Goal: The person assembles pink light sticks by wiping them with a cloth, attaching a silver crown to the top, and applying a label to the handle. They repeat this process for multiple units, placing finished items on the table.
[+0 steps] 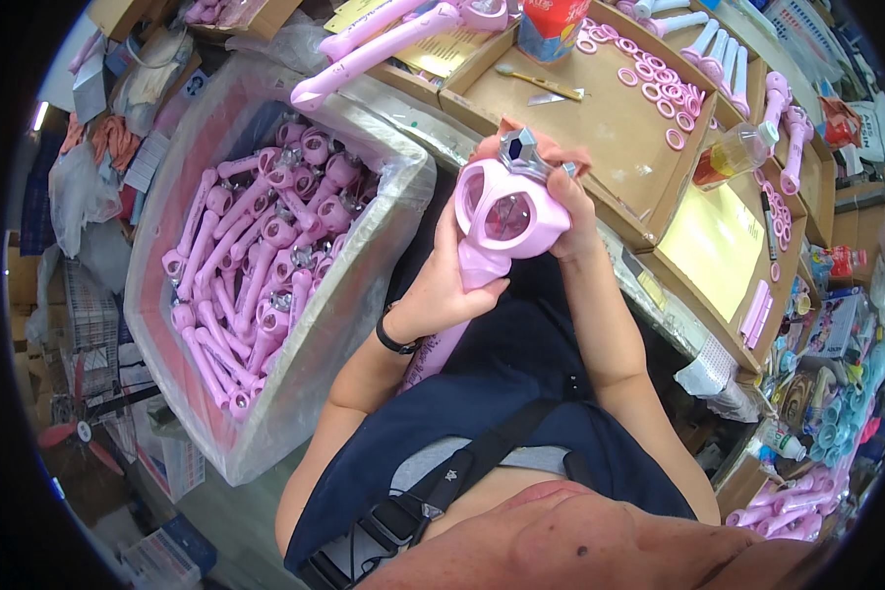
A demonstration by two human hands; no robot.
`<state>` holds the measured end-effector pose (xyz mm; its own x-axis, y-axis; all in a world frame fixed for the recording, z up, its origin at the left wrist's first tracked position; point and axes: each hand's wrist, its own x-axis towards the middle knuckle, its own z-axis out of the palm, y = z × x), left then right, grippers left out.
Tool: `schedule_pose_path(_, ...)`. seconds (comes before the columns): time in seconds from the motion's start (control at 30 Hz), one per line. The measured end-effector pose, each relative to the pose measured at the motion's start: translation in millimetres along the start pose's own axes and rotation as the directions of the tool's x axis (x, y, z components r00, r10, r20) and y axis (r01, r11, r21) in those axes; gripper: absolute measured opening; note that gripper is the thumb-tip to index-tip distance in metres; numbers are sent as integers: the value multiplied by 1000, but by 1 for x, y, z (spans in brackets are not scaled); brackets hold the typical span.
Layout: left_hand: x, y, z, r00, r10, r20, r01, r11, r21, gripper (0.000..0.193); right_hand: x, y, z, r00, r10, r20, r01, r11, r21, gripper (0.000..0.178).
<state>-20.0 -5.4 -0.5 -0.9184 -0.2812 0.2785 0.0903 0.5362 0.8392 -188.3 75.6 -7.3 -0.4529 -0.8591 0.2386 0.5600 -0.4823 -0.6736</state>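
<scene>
A pink plastic toy wand (pixel 484 267) is held up in front of my chest. Its rounded head has large oval openings, and a shiny silver crown-shaped piece (pixel 523 155) sits at the top. My left hand (pixel 431 300) is wrapped around the wand just below the head, and the shaft runs down behind that wrist. At the head's right side my right hand (pixel 576 216) grips with its thumb near the silver piece. An orange cloth (pixel 563 157) is bunched behind the silver piece, between it and my right fingers. Most of the right fingers are hidden.
A large plastic-lined bin (pixel 408 197) full of similar pink wands (pixel 256 251) stands at my left. Ahead, a cardboard tray (pixel 600 162) carries pink rings (pixel 664 88), a brush (pixel 538 83) and a red-and-blue container (pixel 551 29). A bottle (pixel 736 155) and yellow paper (pixel 715 241) lie rightward.
</scene>
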Motion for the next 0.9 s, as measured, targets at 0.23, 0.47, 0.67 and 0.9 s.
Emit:
schedule_pose_path(0.23,8,3,6,987,-140,80,160,914,-373,82,-3,-12,10,950,-121,-287,30,953,-303,80)
schedule_pose_path(0.47,5,12,20,985,-128,-115,119,989,-85,86,-8,-16,-1,973,-158,-167,85,922,-377,50)
schedule_pose_path(0.67,13,-9,7,831,-457,316,550,591,-591,78,-6,20,12,778,-461,-427,412,887,-207,43)
schedule_pose_path(0.9,21,-19,8,927,-306,216,367,619,-694,86,-54,56,29,930,-180,-320,144,980,-134,48)
